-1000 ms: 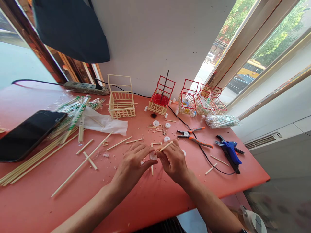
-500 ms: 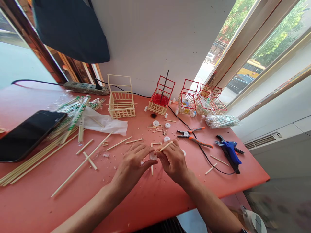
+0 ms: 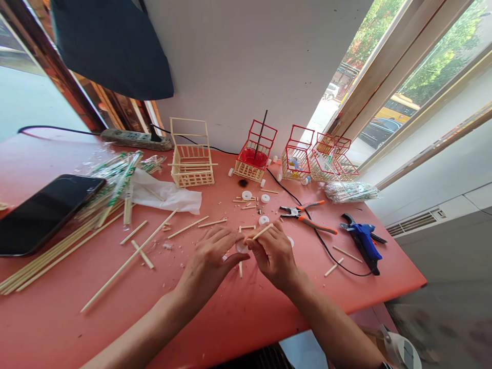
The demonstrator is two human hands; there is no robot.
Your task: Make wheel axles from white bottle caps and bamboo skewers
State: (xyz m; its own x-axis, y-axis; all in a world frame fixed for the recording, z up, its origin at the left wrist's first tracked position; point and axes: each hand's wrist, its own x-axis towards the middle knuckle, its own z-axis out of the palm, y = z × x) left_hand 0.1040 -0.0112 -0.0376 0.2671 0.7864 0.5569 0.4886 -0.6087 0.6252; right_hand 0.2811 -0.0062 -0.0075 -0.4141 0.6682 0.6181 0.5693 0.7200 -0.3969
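Right now, the left hand [image 3: 209,256] is pinching a white wheel [image 3: 242,247], while the right hand [image 3: 275,256] is gripping a short stick [image 3: 264,231] over the middle of the table [image 3: 230,323]. The stick's long axis is slanting from near left to far right; both hands are keeping their earlier pose.

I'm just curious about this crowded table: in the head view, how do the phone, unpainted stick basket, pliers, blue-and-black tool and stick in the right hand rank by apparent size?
1. Phone, though it looks nearer the camera
2. Unpainted stick basket
3. Pliers and blue-and-black tool: too alike to rank
4. Stick in the right hand
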